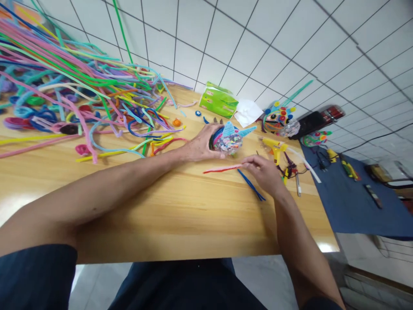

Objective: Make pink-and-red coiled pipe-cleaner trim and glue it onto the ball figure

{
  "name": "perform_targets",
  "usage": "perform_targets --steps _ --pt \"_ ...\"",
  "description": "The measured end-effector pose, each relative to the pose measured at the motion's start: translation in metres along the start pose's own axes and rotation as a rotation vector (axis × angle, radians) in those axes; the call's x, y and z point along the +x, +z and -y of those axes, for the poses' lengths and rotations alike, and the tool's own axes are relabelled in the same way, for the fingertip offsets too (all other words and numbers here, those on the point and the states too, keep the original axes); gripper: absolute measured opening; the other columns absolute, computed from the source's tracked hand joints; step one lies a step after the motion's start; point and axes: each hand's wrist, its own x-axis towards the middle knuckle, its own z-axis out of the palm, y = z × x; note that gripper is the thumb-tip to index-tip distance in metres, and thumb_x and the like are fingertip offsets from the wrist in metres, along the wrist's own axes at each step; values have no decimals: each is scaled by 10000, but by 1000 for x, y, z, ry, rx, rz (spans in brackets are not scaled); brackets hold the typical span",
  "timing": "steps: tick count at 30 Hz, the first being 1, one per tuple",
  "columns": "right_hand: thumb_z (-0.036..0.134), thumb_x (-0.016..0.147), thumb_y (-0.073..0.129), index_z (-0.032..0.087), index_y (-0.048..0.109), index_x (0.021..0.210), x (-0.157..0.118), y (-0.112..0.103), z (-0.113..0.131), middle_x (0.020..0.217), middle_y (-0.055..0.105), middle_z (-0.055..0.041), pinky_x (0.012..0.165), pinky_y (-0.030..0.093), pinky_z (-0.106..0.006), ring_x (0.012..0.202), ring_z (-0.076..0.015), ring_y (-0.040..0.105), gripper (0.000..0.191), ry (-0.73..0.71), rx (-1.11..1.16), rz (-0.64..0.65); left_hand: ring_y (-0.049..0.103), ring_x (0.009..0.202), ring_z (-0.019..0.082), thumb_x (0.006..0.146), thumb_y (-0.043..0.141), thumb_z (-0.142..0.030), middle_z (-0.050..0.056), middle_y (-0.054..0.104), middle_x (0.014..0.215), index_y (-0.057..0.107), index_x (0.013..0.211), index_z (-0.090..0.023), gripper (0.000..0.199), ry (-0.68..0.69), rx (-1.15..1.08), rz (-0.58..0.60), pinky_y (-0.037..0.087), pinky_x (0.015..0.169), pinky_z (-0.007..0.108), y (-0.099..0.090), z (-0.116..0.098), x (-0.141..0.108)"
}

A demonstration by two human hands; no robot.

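My left hand (206,142) is wrapped round a rounded craft piece (229,141) with a clear, multicoloured front and light blue pipe-cleaner points sticking up from it. Between the fingertips of my right hand (261,170) are red and pink pipe cleaners (222,169), pointing left just above the wooden table. Blue pipe cleaners (251,185) lie on the wood beside that hand. My left palm and part of the craft piece are hidden from view.
Many coloured pipe cleaners (80,82) are heaped at the left. A green tissue pack (218,100) stands by the tiled wall. To the right are a yellow glue gun (275,148), a decorated craft figure (277,120) and a blue cloth (355,193).
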Motion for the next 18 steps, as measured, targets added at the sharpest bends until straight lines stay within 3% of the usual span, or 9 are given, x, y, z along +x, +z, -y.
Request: perform_targets --steps 4,8,10,14,18 --pt "472 970 645 266 841 937 -32 3 -14 971 863 -62 872 568 -390 924 -254 766 286 99 -22 -46 552 1527 422 757 946 -517 213 563 1623 467 1584 -227 999 -4 5 -7 452 1299 636 7 7 2" --pt "623 918 654 245 714 706 -53 -21 -49 726 745 -37 771 547 -373 754 -231 688 438 344 -34 -295 625 1448 406 776 944 -522 211 605 1567 459 1581 -210 990 -60 -13 -23 506 1260 617 11 5 -1" --pt "663 858 686 245 680 736 -59 -33 -71 727 718 -37 758 552 -377 755 -233 661 435 430 -60 -440 632 1436 406 776 951 -505 203 605 1562 461 1576 -217 982 -63 -2 -51 517 1249 626 12 4 -3" --pt "629 742 772 228 682 996 -55 -43 -112 997 766 -100 855 598 -440 901 -264 680 482 489 -78 -586 625 1430 397 751 963 -468 170 596 1550 463 1576 -264 986 -35 38 -91 522 1249 624 14 7 -5" --pt "575 685 832 208 665 1148 -31 -44 -140 1236 757 -165 1016 588 -496 1109 -299 692 615 471 -39 -594 553 1490 430 726 948 -436 177 585 1552 485 1583 -267 989 31 99 -86 474 1285 649 15 9 -4"
